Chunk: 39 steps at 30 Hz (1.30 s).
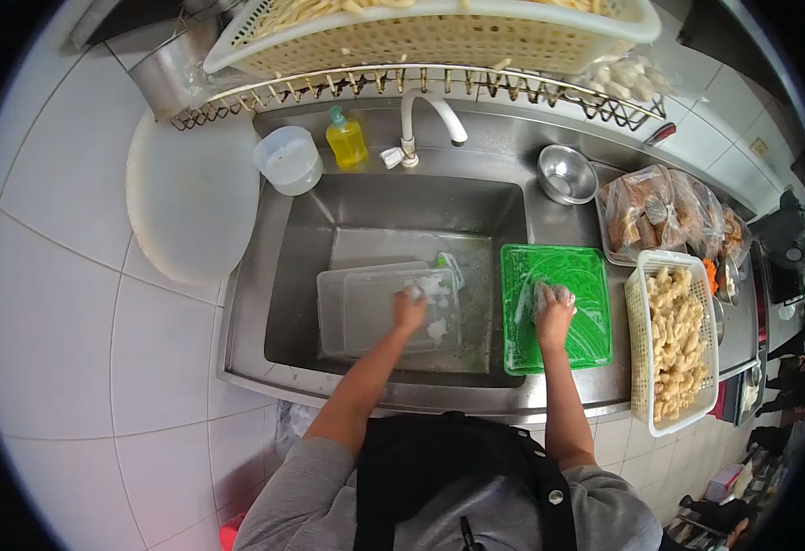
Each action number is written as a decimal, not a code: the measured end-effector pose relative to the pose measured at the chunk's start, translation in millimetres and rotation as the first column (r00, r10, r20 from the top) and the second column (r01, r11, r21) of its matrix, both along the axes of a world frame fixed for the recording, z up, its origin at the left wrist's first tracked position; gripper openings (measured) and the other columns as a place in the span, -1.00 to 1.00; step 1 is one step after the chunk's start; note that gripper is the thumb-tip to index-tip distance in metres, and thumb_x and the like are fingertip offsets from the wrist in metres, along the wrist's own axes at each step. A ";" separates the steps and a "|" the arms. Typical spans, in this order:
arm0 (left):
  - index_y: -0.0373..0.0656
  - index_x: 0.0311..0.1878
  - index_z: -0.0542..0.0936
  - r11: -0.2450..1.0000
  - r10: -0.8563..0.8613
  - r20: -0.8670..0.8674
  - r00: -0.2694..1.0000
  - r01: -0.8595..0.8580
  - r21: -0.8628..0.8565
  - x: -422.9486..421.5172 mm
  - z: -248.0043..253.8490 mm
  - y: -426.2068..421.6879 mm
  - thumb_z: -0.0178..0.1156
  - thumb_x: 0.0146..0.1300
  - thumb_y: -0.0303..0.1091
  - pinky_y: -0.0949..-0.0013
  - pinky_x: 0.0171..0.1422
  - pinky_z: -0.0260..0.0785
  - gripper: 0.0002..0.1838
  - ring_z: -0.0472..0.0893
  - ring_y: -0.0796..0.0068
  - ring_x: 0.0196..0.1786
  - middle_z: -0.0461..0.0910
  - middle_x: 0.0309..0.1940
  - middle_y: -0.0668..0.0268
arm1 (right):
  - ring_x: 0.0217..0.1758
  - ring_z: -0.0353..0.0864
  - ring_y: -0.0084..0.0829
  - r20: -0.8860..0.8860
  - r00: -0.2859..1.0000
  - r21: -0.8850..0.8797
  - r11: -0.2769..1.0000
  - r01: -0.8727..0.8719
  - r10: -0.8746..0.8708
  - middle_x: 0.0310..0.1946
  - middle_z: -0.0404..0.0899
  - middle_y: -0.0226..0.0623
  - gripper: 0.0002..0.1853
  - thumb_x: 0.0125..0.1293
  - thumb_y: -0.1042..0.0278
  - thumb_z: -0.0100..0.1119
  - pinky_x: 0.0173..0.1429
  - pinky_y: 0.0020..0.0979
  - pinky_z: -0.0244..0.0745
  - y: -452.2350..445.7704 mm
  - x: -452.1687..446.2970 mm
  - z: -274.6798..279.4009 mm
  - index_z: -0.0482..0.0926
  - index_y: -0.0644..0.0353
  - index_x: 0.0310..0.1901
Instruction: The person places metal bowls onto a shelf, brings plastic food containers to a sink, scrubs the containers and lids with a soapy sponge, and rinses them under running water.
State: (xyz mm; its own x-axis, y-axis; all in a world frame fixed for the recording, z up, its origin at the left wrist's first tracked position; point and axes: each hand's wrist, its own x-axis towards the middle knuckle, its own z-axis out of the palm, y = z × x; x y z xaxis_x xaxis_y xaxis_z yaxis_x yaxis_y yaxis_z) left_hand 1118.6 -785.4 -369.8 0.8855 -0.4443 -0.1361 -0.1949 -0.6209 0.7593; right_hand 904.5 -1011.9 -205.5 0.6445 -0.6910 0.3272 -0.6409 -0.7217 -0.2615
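My right hand (555,310) is closed around a greyish, soapy scrubber (541,298) on a green lid (579,275) streaked with suds, which lies on the steel counter right of the sink. My left hand (410,310) is inside the sink, over clear plastic containers (356,317) with patches of foam. Its fingers are curled, and what they hold, if anything, is too small to make out. A green and white brush-like item (451,268) rests at the containers' upper right corner.
A white faucet (409,124) rises behind the sink (402,195). Yellow soap bottle (346,142) and white tub (289,163) stand back left. A steel bowl (568,174), bagged food (650,211) and a basket of ginger-like pieces (639,349) are on the right.
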 end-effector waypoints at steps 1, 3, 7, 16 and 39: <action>-0.36 0.26 0.35 0.975 0.108 -0.001 0.994 -0.106 0.197 13.5 5.5 29.4 0.21 0.19 -0.16 0.05 0.35 0.18 -0.36 0.35 -0.09 0.25 0.36 0.21 -0.17 | 0.07 0.39 -0.05 -0.006 1.000 0.002 1.000 0.001 -0.001 -0.05 0.45 -0.15 -0.64 0.07 0.51 0.14 0.09 -0.03 0.33 3.6 1.2 6.6 0.63 0.03 -0.05; -0.43 0.33 0.22 0.884 0.209 -0.070 0.975 -0.158 0.441 40.6 -9.7 84.6 0.15 0.21 -0.19 0.06 0.41 0.12 -0.29 0.29 -0.05 0.33 0.30 0.29 -0.12 | 0.05 0.40 -0.03 0.023 0.991 -0.037 0.990 -0.133 0.134 -0.06 0.46 -0.10 -0.67 0.08 0.53 0.17 0.07 -0.05 0.34 14.4 8.0 20.3 0.62 0.10 -0.07; -0.41 0.41 0.07 0.847 0.218 -0.500 0.838 0.092 0.523 84.7 -117.9 166.6 0.13 0.25 -0.15 0.09 0.49 0.04 -0.20 0.16 -0.04 0.44 0.19 0.37 -0.11 | 0.00 0.43 0.02 0.162 0.948 0.079 0.954 -0.290 0.275 -0.08 0.48 -0.05 -0.72 0.12 0.52 0.19 0.06 -0.05 0.34 34.2 38.3 38.3 0.60 0.17 -0.09; -0.26 0.42 0.18 1.000 -0.010 -0.803 0.596 -0.015 -0.023 81.5 -6.3 134.4 0.16 0.24 0.17 0.11 0.23 0.36 -0.13 0.43 0.10 0.26 0.34 0.31 0.07 | -0.09 0.48 0.04 0.243 0.845 0.268 0.805 -0.530 0.476 -0.16 0.52 -0.04 -0.71 0.14 0.46 0.23 0.00 -0.11 0.39 74.9 92.9 34.9 0.61 0.18 -0.06; 0.48 0.49 -0.32 0.548 -0.356 -0.492 0.794 -0.249 -0.799 -65.7 253.1 140.0 0.03 0.20 -0.64 -0.05 0.07 0.53 0.04 0.53 0.01 0.16 0.21 0.38 -0.04 | -0.13 0.58 0.07 0.517 0.669 0.252 0.652 -0.715 0.534 -0.17 0.55 0.05 -0.53 0.05 0.52 0.19 -0.08 -0.10 0.50 189.6 159.2 34.6 0.60 -0.06 0.07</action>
